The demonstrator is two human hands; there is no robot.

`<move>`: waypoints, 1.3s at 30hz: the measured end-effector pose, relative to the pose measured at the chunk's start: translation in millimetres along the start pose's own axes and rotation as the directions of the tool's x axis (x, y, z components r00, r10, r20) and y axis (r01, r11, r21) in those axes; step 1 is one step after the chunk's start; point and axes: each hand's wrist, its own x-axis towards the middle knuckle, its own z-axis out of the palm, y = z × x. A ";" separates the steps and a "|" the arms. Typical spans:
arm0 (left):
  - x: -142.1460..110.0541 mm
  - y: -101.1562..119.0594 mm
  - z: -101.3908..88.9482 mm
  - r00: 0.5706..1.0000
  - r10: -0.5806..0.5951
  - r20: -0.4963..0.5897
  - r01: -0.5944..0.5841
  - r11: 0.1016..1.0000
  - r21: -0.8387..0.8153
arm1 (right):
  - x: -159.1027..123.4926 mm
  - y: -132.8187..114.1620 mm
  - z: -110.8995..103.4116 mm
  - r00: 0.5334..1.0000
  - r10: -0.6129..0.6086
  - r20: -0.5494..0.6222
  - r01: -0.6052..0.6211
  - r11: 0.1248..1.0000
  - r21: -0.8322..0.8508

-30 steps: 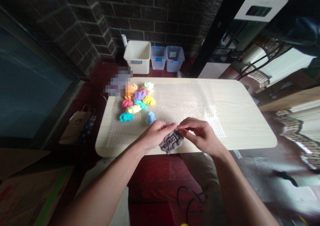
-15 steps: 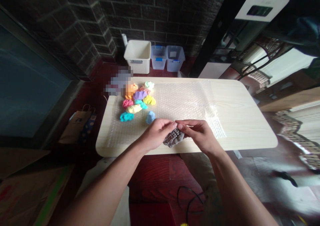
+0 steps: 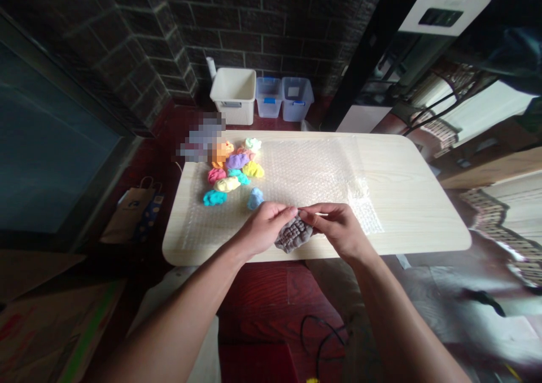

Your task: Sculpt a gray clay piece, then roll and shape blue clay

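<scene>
Between my two hands, over the near edge of the table, is a flattened grey piece of modelling clay (image 3: 293,235) with a bumpy, grid-like surface. My left hand (image 3: 271,222) pinches its upper left edge between thumb and fingers. At the upper right edge, my right hand (image 3: 332,222) pinches it the same way, the thumb tips close together. Just beyond my left hand a light blue clay lump (image 3: 254,198) rests on the bubble wrap (image 3: 296,166). Farther left lie several more lumps, among them a teal one (image 3: 214,197), a pale yellow one (image 3: 227,184) and a purple one (image 3: 237,161).
The bubble wrap covers the left and middle of the pale wooden table (image 3: 417,202). Behind the table stand a white basket (image 3: 232,92) and two clear plastic bins (image 3: 269,98). Paper bags (image 3: 129,214) are on the floor at left; a black cable (image 3: 317,346) lies below.
The grey clay hangs very slightly lower and farther left, its bumpy side showing a little more. Both hands keep their pinch, nearly in place. The other lumps have not moved.
</scene>
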 end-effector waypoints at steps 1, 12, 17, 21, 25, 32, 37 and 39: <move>-0.1 -0.6 0.6 1.000 -0.002 -0.003 0.002 1.000 -0.002 | -0.3 0.0 0.0 1.000 -0.003 0.004 0.003 1.000 -0.004; -3.1 7.0 2.8 0.999 0.028 0.043 -0.031 0.997 0.075 | -1.7 0.2 -2.0 0.998 -0.051 0.034 0.050 0.997 0.051; -11.3 6.8 5.4 0.997 0.064 -0.040 -0.067 0.993 -0.095 | -6.6 -3.3 8.2 0.998 -0.060 0.011 0.058 0.986 0.157; -30.3 9.2 12.0 0.946 0.165 -0.278 -0.193 0.978 -0.079 | -12.2 -10.7 23.8 0.990 -0.139 0.037 0.136 0.988 0.070; -57.7 16.1 20.1 0.874 0.220 -0.433 -0.262 0.964 -0.040 | -17.0 -18.4 39.4 0.973 -0.215 0.085 0.213 0.977 0.027; -98.0 37.5 25.8 0.824 0.228 -0.519 -0.316 0.945 -0.088 | -23.0 -23.7 64.1 0.926 -0.299 0.232 0.282 0.954 0.101; -106.5 46.4 27.1 0.801 0.276 -0.531 -0.364 0.929 -0.067 | -34.3 -32.9 70.0 0.890 -0.377 0.256 0.349 0.925 0.150; -106.4 47.9 27.4 0.802 0.324 -0.503 -0.361 0.932 0.024 | -39.5 -38.1 67.8 0.893 -0.382 0.236 0.362 0.924 0.127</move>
